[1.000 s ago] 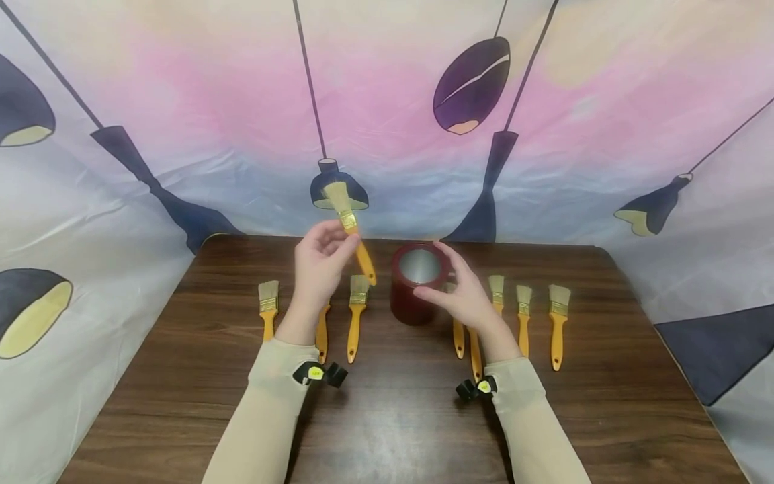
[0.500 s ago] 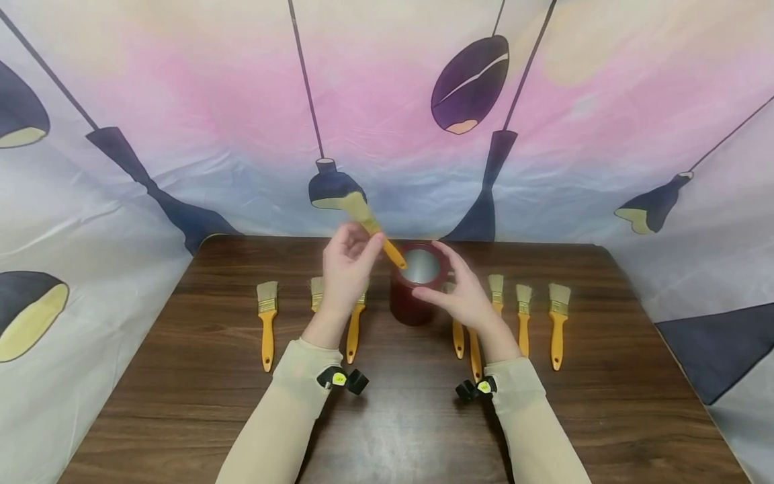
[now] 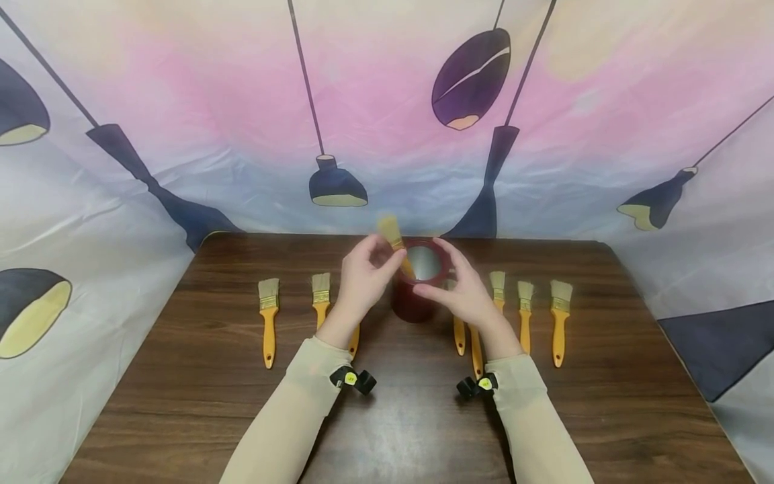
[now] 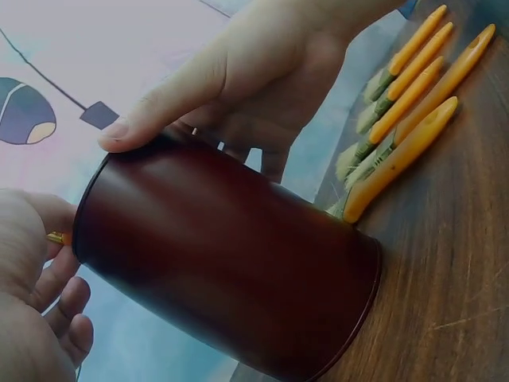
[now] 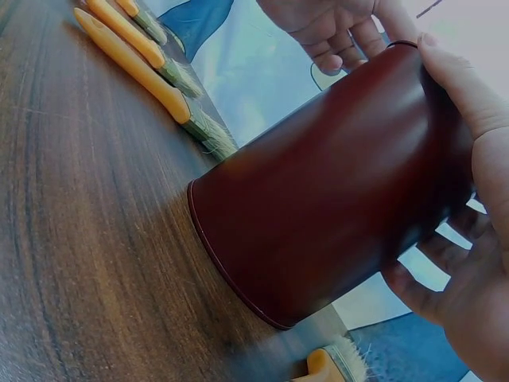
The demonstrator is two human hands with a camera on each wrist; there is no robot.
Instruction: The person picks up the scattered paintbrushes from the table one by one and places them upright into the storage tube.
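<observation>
In the head view, my left hand (image 3: 365, 281) pinches a flat paintbrush (image 3: 390, 230) with pale bristles and an orange handle. The brush leans with bristles up and its handle end inside the mouth of a dark red cylindrical cup (image 3: 412, 306). The cup stands upright on the table, grey inside. My right hand (image 3: 464, 290) grips its upper right side, thumb at the near rim and fingers at the far side. In the left wrist view, the cup (image 4: 223, 247) hides most of the brush; in the right wrist view, the cup (image 5: 334, 183) hides all of it.
Three paintbrushes lie left of the cup, including one at the far left (image 3: 269, 323). Several more lie to the right, among them the outermost brush (image 3: 559, 323); my right hand and forearm partly cover some. A printed cloth (image 3: 254, 134) hangs behind the brown wooden table (image 3: 181, 390).
My left hand has moved right with the paintbrush and lowered it, so its handle end has entered the cup's mouth. The right hand has stayed on the cup.
</observation>
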